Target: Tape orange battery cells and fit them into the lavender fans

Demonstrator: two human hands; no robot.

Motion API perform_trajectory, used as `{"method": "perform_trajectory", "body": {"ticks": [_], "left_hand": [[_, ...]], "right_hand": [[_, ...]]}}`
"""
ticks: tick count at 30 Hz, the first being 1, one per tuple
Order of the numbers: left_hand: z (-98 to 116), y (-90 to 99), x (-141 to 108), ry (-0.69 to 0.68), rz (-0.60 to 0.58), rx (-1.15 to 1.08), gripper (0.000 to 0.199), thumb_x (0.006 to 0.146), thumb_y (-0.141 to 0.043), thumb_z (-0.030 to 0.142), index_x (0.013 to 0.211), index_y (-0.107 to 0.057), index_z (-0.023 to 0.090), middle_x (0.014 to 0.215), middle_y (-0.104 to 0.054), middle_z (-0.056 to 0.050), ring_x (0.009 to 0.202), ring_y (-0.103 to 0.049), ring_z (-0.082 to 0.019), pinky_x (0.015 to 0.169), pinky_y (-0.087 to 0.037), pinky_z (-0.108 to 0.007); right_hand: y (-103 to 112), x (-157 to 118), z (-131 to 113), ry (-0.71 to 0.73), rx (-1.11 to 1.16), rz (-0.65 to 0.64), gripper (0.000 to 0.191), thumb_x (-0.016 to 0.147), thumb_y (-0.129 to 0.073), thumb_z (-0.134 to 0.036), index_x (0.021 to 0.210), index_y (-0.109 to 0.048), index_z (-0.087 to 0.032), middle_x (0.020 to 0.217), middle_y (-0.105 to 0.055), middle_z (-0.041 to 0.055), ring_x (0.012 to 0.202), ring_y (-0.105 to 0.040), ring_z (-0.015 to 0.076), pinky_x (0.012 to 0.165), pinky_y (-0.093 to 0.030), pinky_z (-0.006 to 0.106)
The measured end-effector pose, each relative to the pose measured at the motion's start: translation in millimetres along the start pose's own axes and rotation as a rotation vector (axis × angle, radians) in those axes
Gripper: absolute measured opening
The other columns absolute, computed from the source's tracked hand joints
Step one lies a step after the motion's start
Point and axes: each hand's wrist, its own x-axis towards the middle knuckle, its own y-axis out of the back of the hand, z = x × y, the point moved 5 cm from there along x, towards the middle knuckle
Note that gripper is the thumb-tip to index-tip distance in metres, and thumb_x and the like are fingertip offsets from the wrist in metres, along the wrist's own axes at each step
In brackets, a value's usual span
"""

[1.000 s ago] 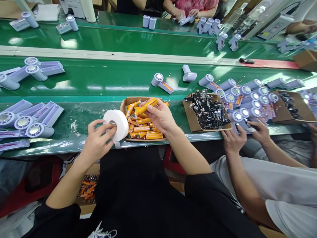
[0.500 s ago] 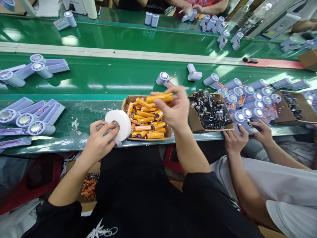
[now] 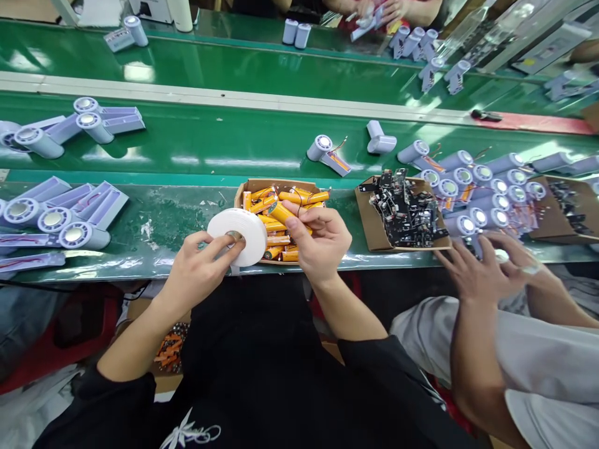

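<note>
My left hand is closed around a white roll of tape, its fingers reaching into the core; a short tape end hangs from the roll's lower edge. Between the fingers of my right hand is an orange cylindrical battery, tilted above the box. A thin dark wire shows beside it. Below both hands stands a cardboard box filled with more orange batteries, partly covered by the roll and my right hand.
To the right is a cardboard box of black circuit boards. Lilac fan housings lie at the left, with more at the right. A co-worker's hands work beside me. A green conveyor belt runs behind.
My right hand has come down and left with the battery, nearer the tape roll. My left hand and the roll have shifted slightly right. The co-worker's hands have drawn together.
</note>
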Motion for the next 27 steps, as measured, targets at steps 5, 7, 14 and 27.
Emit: {"method": "perform_trajectory", "body": {"ticks": [5,7,14,27], "left_hand": [[3.9,5.4,8.7,-0.055,-0.014,0.096,0.041,0.1,-0.068,0.007,0.136,-0.075,0.026,0.123,-0.083,-0.003,0.103,-0.058,-0.026,0.092,-0.054,-0.04],[1.3,9.7,11.8,-0.078,-0.01,0.11,0.039,0.102,-0.068,0.007,0.135,-0.075,0.026,0.121,-0.083,-0.002,0.099,-0.058,-0.025,0.093,-0.054,-0.041],[-6.3,26.8,21.6,-0.164,-0.004,0.091,0.055,0.104,-0.066,0.009,0.155,-0.062,0.029,0.122,-0.081,0.0,0.105,-0.059,-0.025,0.109,-0.052,-0.044],[34.7,17.2,-4.2,0.149,0.047,0.028,0.039,0.099,-0.078,0.031,0.135,-0.073,0.019,0.095,-0.074,-0.008,0.086,-0.059,-0.025,0.082,-0.046,-0.042]], "right_hand": [[-9.6,-23.1,15.5,0.005,-0.033,-0.034,0.02,0.097,-0.084,-0.044,0.102,-0.076,-0.026,0.112,-0.088,0.0047,0.111,-0.086,0.0252,0.103,-0.071,0.039],[-9.6,-25.1,21.3,-0.067,-0.001,-0.113,0.024,0.095,-0.085,-0.043,0.112,-0.078,-0.027,0.12,-0.087,0.005,0.118,-0.084,0.0244,0.108,-0.068,0.038],[4.7,19.0,11.3,-0.333,-0.101,-0.644,0.034,0.086,-0.093,-0.036,0.116,-0.084,-0.023,0.111,-0.087,0.0033,0.114,-0.083,0.029,0.107,-0.068,0.047],[26.0,13.3,41.4,-0.351,0.453,0.109,0.043,0.074,-0.102,-0.041,0.105,-0.076,-0.023,0.109,-0.088,0.0022,0.103,-0.086,0.0224,0.094,-0.073,0.035]]}}
